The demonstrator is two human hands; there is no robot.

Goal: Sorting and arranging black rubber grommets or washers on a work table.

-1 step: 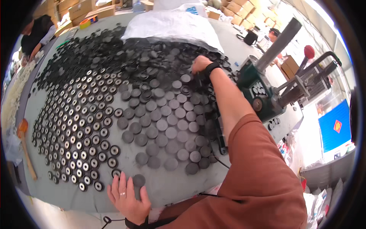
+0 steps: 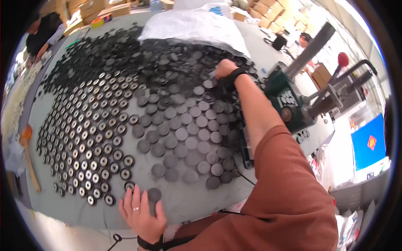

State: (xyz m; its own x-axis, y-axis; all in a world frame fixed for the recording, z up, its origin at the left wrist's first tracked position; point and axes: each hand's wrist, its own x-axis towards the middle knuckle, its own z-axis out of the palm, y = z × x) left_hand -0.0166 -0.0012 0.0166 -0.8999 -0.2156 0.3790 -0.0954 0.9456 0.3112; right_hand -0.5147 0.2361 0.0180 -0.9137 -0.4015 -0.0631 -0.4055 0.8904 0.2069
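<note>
My left hand (image 2: 143, 214) lies at the near edge of the table with its fingers spread. A flat dark grey disc (image 2: 154, 194) sits by its index finger and thumb, and a ringed black disc (image 2: 129, 185) is just beyond the fingertips. My right hand (image 2: 226, 69) is stretched far out to the heap of black round caps (image 2: 184, 62), curled closed; its fingertips are hidden. Between the hands spread plain grey discs (image 2: 191, 142), face up. To their left stand many black discs with shiny metal rings (image 2: 85, 136) in loose rows.
A green hand press (image 2: 289, 108) with metal levers stands right of my right arm. A white sack (image 2: 192, 29) lies behind the heap. An orange-headed mallet (image 2: 30, 161) rests at the left edge. A co-worker (image 2: 44, 35) sits far left. Cardboard boxes (image 2: 268, 12) are stacked behind.
The whole view has shifted slightly. Both hands keep nearly the same places, the left one spread near the grey disc, the right one at the heap.
</note>
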